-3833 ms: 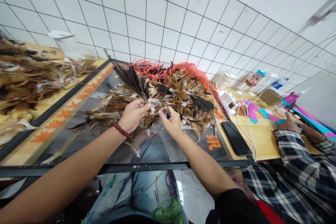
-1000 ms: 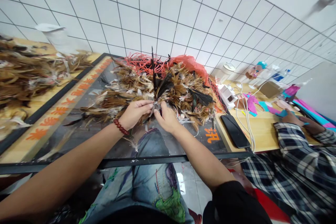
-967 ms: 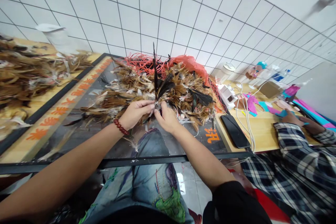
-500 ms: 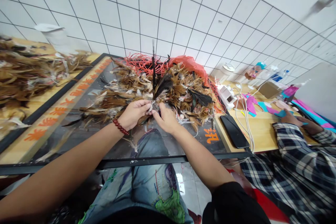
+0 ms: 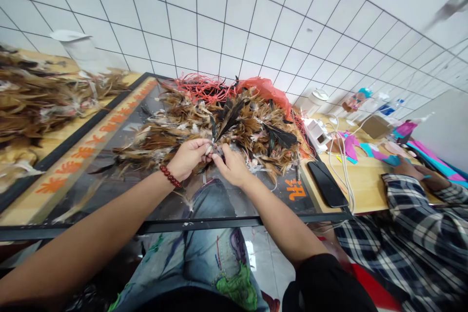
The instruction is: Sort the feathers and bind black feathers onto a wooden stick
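Observation:
Both of my hands meet over the near edge of a pile of brown and black feathers (image 5: 175, 134). My left hand (image 5: 188, 158), with a red bead bracelet (image 5: 170, 176) at the wrist, is closed in a pinch at the base of dark feathers (image 5: 227, 121). Thumb and fingers of my right hand (image 5: 231, 165) are pinched together at the same base, touching the left fingertips. The dark feathers point up and away from the fingers. Something pale shows at the fingertips, too small to make out.
Red string (image 5: 204, 88) and a red plastic bag (image 5: 265, 90) lie behind the pile. More feathers (image 5: 32, 97) cover the left side. At right are a phone (image 5: 327, 184), white cables (image 5: 341, 156), a white power strip (image 5: 317, 134) and a co-worker's plaid sleeve (image 5: 409, 200).
The long dark feather that stood upright above my fingers no longer stands so; a shorter dark tip shows there now. My hands stay in nearly the same place, still pinched together.

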A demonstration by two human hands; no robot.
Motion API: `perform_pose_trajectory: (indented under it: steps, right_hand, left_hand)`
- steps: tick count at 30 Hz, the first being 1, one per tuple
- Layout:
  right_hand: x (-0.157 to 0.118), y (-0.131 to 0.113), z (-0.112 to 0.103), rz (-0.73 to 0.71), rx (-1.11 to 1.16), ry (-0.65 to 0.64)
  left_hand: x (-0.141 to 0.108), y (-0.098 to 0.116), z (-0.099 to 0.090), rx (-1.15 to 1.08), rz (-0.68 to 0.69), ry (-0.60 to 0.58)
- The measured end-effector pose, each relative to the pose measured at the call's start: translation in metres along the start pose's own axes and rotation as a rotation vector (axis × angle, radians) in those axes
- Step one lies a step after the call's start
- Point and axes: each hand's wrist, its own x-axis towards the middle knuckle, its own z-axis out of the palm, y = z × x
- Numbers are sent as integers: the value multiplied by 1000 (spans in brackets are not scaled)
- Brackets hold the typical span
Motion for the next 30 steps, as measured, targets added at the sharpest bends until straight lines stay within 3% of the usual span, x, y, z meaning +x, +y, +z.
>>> perform_pose_trajectory:
  steps: [8,17,30]
  right_hand:
    - [1,-1,0,19,-68,-15]
    - [3,4,4,-33,-119,-2]
    - [2,0,-1,-75,-185,-48]
  left_hand:
    - [3,-12,-4,407,201,32]
    - [-3,-8,-5,887,600,83]
    - [-3,-9,-4,873,575,89]
